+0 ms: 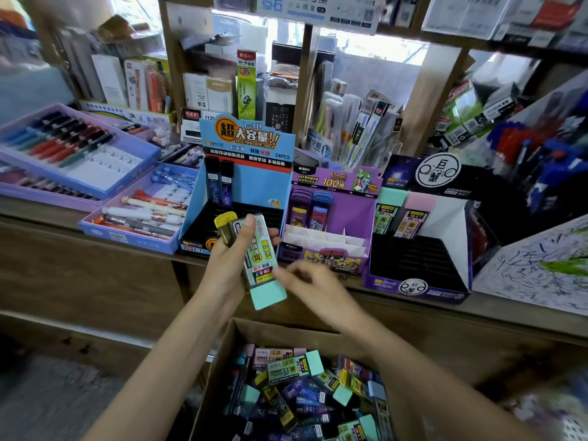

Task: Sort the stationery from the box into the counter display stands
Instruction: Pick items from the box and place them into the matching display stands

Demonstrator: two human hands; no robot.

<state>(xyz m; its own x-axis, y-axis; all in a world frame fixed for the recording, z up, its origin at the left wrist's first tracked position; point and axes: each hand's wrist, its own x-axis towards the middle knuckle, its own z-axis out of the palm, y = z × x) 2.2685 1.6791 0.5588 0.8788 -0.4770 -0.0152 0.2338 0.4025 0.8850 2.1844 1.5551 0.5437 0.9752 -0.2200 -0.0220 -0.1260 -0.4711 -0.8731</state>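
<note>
L hand (pixel 234 253): raised over counter edge, thumb up, fingers wrapped round 2 lead refill cases held together
Mint-capped case (pixel 261 259): in L hand, long axis near upright, mint cap at bottom end, label facing camera
Yellow-capped case (pixel 226 229): also in L hand, behind and left of mint one, yellow cap at top
R hand (pixel 310 284): motion-blurred, fingertips at lower end of mint-capped case; cannot tell if touching or pinching it
Cardboard box (pixel 216 377): below both forearms, flaps open, in front of counter
Box contents (pixel 305 393): loose heap of refill cases, mixed caps (mint, pink, yellow, blue) plus dark tubes
Blue display stand (pixel 254 183): on counter directly behind L hand; 2 dark lead tubes (pixel 219 183) upright at back-left, other slots bare
Purple display stand (pixel 353 214): just right of blue one; 2 cases (pixel 310 211) upright at back-left
Dark display stand (pixel 413 262): right of purple one; mint-top case (pixel 386 214) and pink-top case (pixel 413 218) side by side at back-left
Pen trays (pixel 79 148): purple and blue, left end of counter (pixel 38 208), pens laid in rows
Scribbled test sheet (pixel 541 265): far right, sloping
</note>
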